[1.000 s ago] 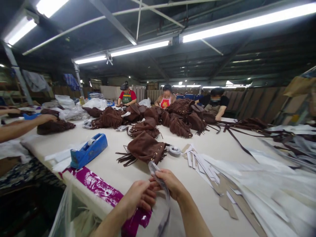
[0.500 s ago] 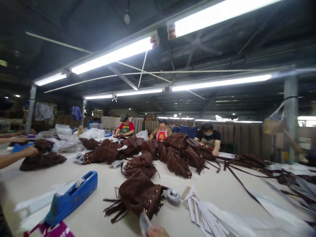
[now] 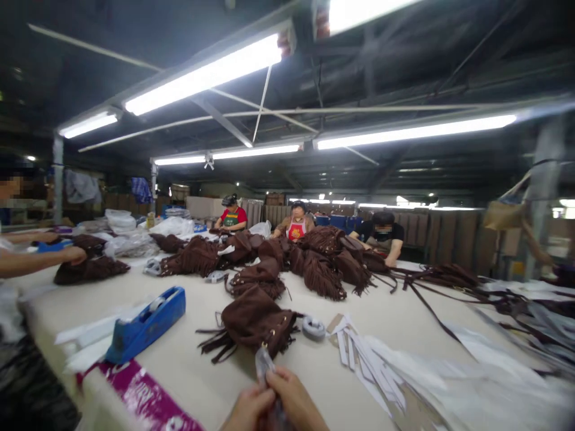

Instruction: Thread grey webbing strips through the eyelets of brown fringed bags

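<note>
Clear plastic strip (image 3: 263, 363) between 2 hands

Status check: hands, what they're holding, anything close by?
Left hand and right hand both pinch a clear plastic strip. Brown fringed bag just beyond. Tape roll beside it.

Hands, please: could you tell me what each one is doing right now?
Left hand: closed, pinching the clear plastic strip.
Right hand: closed on the same strip.
</note>
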Demonstrator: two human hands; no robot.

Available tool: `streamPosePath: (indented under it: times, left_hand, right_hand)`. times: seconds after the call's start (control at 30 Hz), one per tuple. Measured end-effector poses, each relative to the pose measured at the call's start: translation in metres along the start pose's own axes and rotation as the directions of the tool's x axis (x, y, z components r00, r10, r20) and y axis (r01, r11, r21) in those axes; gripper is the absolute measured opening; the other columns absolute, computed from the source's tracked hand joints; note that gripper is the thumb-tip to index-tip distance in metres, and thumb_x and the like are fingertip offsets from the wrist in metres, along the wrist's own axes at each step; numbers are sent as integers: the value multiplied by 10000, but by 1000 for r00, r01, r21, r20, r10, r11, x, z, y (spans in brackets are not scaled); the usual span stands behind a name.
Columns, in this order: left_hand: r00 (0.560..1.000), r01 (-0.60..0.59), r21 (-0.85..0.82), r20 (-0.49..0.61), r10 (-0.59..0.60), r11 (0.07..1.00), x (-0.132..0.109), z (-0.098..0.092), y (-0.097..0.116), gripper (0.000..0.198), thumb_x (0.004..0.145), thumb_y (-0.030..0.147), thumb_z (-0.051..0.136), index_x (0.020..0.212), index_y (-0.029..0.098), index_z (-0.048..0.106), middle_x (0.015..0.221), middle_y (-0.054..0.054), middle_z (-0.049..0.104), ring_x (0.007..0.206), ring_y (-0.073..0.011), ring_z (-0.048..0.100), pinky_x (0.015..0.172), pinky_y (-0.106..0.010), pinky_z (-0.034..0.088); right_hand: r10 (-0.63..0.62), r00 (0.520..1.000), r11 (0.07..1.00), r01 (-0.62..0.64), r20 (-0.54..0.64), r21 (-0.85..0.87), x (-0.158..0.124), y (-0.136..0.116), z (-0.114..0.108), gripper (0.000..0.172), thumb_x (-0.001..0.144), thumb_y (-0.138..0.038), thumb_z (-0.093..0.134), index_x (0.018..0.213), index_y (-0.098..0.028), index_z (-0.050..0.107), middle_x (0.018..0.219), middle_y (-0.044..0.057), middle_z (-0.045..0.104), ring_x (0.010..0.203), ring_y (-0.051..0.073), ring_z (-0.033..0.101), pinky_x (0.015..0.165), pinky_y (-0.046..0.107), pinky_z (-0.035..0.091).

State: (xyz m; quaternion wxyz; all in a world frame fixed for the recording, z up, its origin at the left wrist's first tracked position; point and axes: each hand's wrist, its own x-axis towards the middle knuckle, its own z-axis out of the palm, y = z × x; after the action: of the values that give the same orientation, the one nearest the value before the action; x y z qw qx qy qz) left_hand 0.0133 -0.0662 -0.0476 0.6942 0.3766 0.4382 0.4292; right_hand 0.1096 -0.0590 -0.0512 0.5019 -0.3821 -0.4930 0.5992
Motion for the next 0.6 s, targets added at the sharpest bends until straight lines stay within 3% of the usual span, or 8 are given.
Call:
streamPosePath:
  times: [0.13,0.23,0.33,0.4,0.6]
  left_hand:
    - [1000,-30,6,6,30,1000,-25,-4,-3,397,579,393,756,858,151,609,671,-35,659,497,-150,599,450,-239,477]
    - [1000,-11,-12,-6,11,1000,-23,-4,4,389,598,406,756,832,145,589,665,-28,652,501,-139,592,448,-222,466]
    - [999,-22,-18,-37,21,1000,-18,-6,9,363,608,386,770,777,145,557,624,-13,630,465,-111,554,424,-195,433]
    - [998,-27,-27,-65,25,999,-15,-8,10,337,632,363,763,774,150,544,604,6,611,446,-93,530,422,-186,429]
    - [989,4,-40,-146,-10,999,-7,-17,10,216,707,286,681,801,165,529,602,29,590,441,-90,523,424,-187,442]
  right_hand:
    - [149,989,987,-148,-4,62,-37,-31,1,585,675,-711,602,812,-143,616,634,-11,586,582,129,525,565,237,400]
    - [196,978,980,-197,73,7,-66,-46,-4,481,719,-578,671,910,-140,615,696,-5,609,585,109,535,542,213,399]
    - [288,946,957,-286,145,-36,-94,-48,-10,443,646,-364,778,974,-143,578,727,1,620,588,112,573,513,201,400]
    - [379,918,925,-377,117,-42,-109,-44,-15,447,618,-295,769,971,-138,543,718,26,642,574,136,605,497,216,425]
    - [508,860,860,-510,50,28,-125,-37,-22,368,674,-344,697,907,-119,520,750,110,683,585,171,647,522,280,514]
